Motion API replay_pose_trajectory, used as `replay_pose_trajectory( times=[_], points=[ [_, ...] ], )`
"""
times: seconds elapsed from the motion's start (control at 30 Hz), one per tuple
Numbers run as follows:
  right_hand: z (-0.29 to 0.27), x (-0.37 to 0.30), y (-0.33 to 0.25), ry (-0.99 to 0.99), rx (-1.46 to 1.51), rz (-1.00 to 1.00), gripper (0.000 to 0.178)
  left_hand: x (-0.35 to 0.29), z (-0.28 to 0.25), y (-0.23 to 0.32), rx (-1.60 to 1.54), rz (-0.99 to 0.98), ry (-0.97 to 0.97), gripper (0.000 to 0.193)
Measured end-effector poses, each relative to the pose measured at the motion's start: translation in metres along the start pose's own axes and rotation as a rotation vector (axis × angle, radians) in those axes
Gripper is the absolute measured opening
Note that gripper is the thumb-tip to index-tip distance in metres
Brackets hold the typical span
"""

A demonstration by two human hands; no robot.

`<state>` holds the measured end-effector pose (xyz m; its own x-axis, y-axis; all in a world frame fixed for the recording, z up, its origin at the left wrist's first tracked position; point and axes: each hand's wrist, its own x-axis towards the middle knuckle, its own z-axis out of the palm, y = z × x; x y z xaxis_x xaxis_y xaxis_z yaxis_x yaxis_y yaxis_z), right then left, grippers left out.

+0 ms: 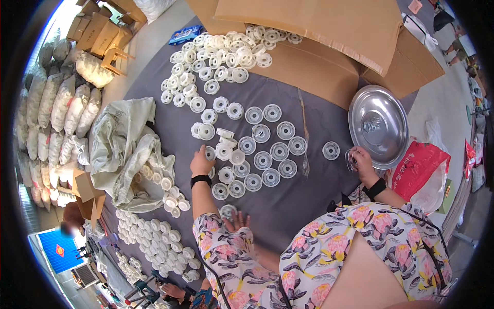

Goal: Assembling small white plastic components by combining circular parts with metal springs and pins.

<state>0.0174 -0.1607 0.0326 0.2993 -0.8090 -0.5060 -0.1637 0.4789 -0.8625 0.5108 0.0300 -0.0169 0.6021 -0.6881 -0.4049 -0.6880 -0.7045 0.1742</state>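
Your right hand [363, 158] holds a clear disc [352, 160] pinched by its edge at the fingertips, tipped up off the grey-covered desk [329, 180], a hold that likely leaves most of the face in view. Your left hand [202, 160] touches a white disc [210, 153] at its rim; whether that grip is closed on it or only resting there, you cannot tell from above. Just beyond those fingers a few white caps [224, 151] lean on one another, near enough to suit a short reach. The wheel-shaped discs [263, 160] between your hands lie flat and mostly apart, probably so each can be seen and picked singly, while a lone disc [331, 150] sits near your right hand. The heaped white pieces [226, 51] lie at the far side, by the open carton [314, 64], perhaps as a loose supply. The round metal tray [378, 126] is beyond your right hand, apart from the spread discs. Another hand [236, 221], without a wristband, shows beside your left sleeve [221, 247]; whose it is stays unclear.
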Motion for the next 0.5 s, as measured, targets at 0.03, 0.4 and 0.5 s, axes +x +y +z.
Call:
replay_pose_trajectory(
  times=[0.03, 0.4, 0.5],
  points=[
    [0.003, -0.002, -0.002, -0.005, -0.007, 0.000, 0.008, -0.006, 0.004, -0.002, -0.056, -0.051, 0.093, 0.079],
    [0.001, -0.013, 0.004, -0.081, 0.078, 0.033, 0.007, -0.186, 0.059, 0.158, -0.322, 0.276, -0.120, 0.073],
    [-0.003, -0.018, 0.006, -0.112, 0.083, -0.002, 0.007, -0.217, 0.093, 0.182, -0.255, 0.307, -0.249, 0.076]
  ],
)
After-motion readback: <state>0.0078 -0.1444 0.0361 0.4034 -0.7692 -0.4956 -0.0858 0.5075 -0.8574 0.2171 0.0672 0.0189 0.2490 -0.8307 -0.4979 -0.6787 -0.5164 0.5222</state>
